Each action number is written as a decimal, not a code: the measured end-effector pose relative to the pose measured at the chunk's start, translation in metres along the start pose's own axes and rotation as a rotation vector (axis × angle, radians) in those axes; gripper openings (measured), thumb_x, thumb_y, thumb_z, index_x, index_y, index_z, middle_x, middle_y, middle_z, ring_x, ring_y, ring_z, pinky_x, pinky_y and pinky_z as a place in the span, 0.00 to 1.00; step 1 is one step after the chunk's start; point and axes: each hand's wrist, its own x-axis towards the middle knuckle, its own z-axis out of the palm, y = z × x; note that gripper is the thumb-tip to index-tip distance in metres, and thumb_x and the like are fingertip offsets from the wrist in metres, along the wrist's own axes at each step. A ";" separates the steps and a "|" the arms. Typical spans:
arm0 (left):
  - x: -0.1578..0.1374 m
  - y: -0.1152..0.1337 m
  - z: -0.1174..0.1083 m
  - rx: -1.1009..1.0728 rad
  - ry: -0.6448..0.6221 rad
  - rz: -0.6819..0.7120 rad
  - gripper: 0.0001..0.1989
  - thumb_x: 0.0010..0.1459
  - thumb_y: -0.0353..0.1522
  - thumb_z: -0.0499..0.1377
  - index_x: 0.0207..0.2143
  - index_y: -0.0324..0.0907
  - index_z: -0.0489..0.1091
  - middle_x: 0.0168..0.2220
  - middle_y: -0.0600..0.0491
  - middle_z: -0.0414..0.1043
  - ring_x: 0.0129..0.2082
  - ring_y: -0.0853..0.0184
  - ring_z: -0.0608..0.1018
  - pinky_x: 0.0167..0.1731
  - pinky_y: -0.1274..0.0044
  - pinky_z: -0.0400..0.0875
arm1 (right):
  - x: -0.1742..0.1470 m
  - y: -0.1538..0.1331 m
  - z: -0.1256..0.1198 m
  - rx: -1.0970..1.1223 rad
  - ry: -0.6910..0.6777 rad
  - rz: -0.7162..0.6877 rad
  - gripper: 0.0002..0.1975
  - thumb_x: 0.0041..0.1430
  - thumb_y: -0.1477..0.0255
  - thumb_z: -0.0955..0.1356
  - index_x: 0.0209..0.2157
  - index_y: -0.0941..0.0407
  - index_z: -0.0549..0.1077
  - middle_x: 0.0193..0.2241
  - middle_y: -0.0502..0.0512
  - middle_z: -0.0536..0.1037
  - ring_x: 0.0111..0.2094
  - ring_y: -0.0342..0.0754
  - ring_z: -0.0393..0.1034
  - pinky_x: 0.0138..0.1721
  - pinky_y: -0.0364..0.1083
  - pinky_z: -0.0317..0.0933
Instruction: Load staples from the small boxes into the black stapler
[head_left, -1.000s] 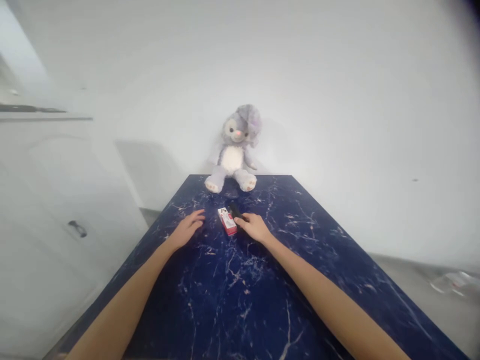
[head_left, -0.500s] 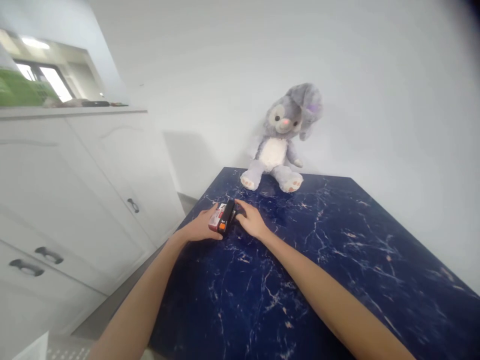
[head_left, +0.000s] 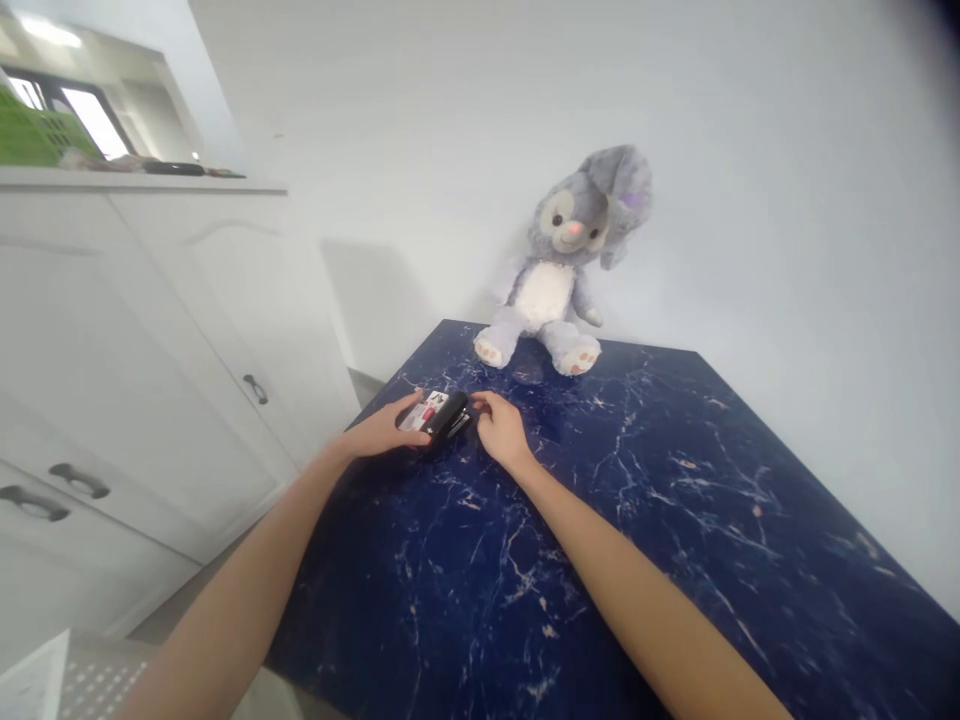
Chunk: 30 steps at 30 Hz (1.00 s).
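A small box with a white, red and black printed face lies on the dark blue marbled tabletop. My left hand is closed around its left side, thumb along the near edge and fingers at the far edge. Against the box's right side is a black stapler, with a metal part showing on its right. My right hand rests just right of the stapler, fingers bent and slightly apart. Nothing shows in that hand, and its thumb is mostly hidden.
A grey plush rabbit sits at the table's back, leaning on the white wall. White cabinets with dark handles stand left, a green basket on top. A white perforated thing is low at the left.
The box and stapler have turned and tipped, so the stapler's metal side shows more and its orange end is hidden. My right fingers have curled in and drawn slightly away. The view has shifted.
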 end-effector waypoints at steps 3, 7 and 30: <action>0.003 -0.003 -0.001 0.004 -0.011 -0.002 0.52 0.49 0.53 0.63 0.70 0.44 0.47 0.70 0.45 0.48 0.66 0.49 0.60 0.63 0.62 0.57 | 0.001 0.003 0.001 0.024 -0.023 0.053 0.29 0.52 0.81 0.59 0.57 0.55 0.68 0.51 0.57 0.76 0.50 0.51 0.71 0.55 0.51 0.64; 0.006 -0.006 -0.004 -0.022 -0.055 -0.009 0.53 0.49 0.52 0.65 0.70 0.44 0.44 0.69 0.44 0.51 0.64 0.51 0.65 0.61 0.63 0.62 | 0.002 -0.003 0.001 0.012 -0.138 -0.018 0.35 0.52 0.80 0.61 0.63 0.56 0.60 0.59 0.59 0.70 0.57 0.54 0.66 0.58 0.53 0.60; 0.005 0.045 0.032 0.406 0.259 0.431 0.13 0.60 0.42 0.61 0.43 0.45 0.78 0.43 0.50 0.80 0.62 0.53 0.64 0.59 0.60 0.60 | -0.011 0.044 -0.071 0.027 -0.292 -0.209 0.13 0.61 0.60 0.68 0.30 0.55 0.69 0.29 0.49 0.72 0.29 0.44 0.65 0.33 0.43 0.57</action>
